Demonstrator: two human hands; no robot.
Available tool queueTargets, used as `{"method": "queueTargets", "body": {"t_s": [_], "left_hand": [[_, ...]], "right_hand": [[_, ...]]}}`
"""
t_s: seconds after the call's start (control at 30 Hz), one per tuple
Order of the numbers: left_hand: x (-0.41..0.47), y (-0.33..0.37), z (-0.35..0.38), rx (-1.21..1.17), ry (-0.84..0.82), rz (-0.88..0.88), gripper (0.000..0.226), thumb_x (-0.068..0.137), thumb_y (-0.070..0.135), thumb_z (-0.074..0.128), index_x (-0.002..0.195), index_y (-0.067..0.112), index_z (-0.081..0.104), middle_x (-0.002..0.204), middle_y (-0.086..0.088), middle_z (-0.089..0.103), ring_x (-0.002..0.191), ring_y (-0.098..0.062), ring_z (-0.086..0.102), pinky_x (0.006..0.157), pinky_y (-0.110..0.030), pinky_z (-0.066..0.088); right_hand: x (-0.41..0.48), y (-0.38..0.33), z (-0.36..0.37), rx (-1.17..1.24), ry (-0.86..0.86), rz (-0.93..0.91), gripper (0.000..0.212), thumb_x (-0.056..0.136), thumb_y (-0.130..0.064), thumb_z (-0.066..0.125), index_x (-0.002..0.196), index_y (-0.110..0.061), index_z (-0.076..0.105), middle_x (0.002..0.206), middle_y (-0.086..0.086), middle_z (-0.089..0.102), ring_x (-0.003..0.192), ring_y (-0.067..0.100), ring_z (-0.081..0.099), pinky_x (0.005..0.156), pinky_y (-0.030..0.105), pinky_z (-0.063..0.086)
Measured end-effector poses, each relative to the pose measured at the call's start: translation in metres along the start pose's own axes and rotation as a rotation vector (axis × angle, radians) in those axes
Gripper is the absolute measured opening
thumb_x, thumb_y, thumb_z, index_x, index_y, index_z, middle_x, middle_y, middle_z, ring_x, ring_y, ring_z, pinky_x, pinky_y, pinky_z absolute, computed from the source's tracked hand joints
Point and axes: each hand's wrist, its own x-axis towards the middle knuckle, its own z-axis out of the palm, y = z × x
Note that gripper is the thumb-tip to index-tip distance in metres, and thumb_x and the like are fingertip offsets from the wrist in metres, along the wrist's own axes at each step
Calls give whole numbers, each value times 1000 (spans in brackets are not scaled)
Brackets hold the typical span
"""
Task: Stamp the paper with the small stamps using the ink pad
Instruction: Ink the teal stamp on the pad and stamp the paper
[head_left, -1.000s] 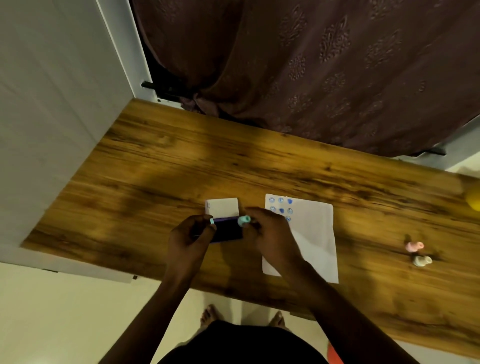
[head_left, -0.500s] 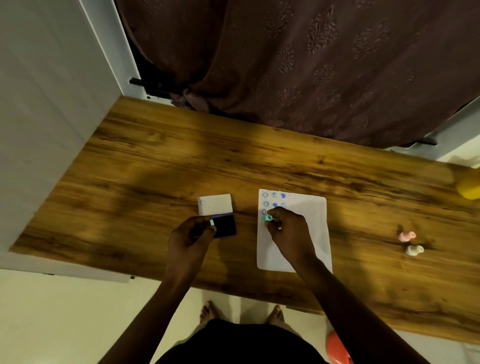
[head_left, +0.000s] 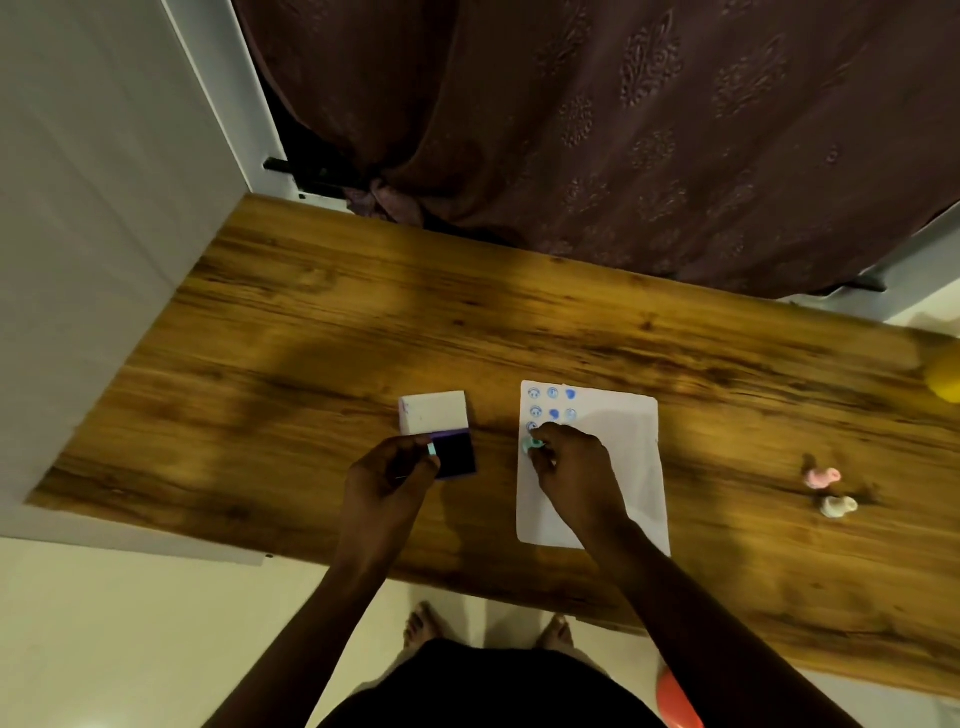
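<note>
A white paper lies on the wooden table, with several blue stamp marks in its top left corner. My right hand pinches a small teal stamp down on the paper's left edge, just below the marks. Left of the paper sits the ink pad, dark, with its white lid flipped open behind it. My left hand grips the pad's near left corner. A pink stamp and a cream stamp lie on the table far to the right.
A brown patterned curtain hangs behind the table. A white wall panel borders the left end. A yellow object sits at the right edge. An orange-red object lies on the floor near my bare feet.
My right hand carried the teal stamp from the ink pad over to the paper and now presses it lower on the left edge. My left hand stayed on the pad.
</note>
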Motion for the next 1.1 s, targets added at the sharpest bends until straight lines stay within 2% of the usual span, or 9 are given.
{"method": "queueTargets", "body": {"t_s": [0.2,0.33,0.4,0.47,0.53,0.63,0.73,0.9,1.1], "left_hand": [[0,11,12,1,-24,-6,27,95,16,74,122,20,71,117,3,77,109,-17,75,88,-29,63],[-2,21,27,-28,-30,-15,25,93,13,76,108,31,70,104,14,77,102,-10,75,79,-17,62],[-2,23,32,-18,-58,-2,21,92,14,77,100,33,73,93,18,81,96,-8,78,81,-19,62],[-2,24,38,-21,-87,4,20,91,12,77,101,29,75,93,23,81,94,-3,78,82,-19,63],[-3,25,47,-15,-102,-6,21,90,10,78,106,24,76,95,18,82,95,-4,78,87,-23,63],[-9,30,64,-39,-180,7,31,91,7,77,99,37,80,102,13,82,97,-10,79,81,-28,66],[-16,38,85,-60,-280,-3,29,92,11,76,100,39,81,110,5,82,98,-19,80,77,-30,66],[-28,50,114,-76,-428,-33,38,92,20,74,129,24,72,125,1,78,103,-21,79,78,-26,64],[-39,62,139,-111,-483,-65,34,83,30,73,98,61,77,106,18,82,100,-19,80,76,-25,64]], "right_hand": [[3,-3,-4,-54,-24,-9,48,97,-30,68,143,-21,57,153,1,54,137,26,56,114,41,44],[5,-4,-18,15,-29,-20,41,94,-27,72,134,-20,64,148,2,59,134,26,59,113,40,47],[3,-1,-33,139,32,13,36,89,-27,78,123,-18,71,138,1,67,125,22,65,104,27,52],[-4,3,-52,257,162,62,31,83,-31,84,110,-19,76,119,-5,76,106,10,72,84,8,49],[-15,9,-71,496,221,146,28,78,-30,88,102,-22,76,105,-11,78,92,4,74,75,10,54],[-38,15,-90,891,126,194,31,80,-20,87,108,-22,74,97,-6,81,90,12,78,67,21,61],[-57,20,-97,985,64,124,31,82,-13,84,112,-16,75,101,-4,81,93,15,78,68,19,60],[-71,33,-100,879,63,18,30,83,-16,84,111,-19,76,116,-7,77,111,8,72,86,24,61],[-78,57,-108,802,84,-38,26,84,-20,83,110,-23,78,106,-15,79,102,5,74,88,22,61]]}}
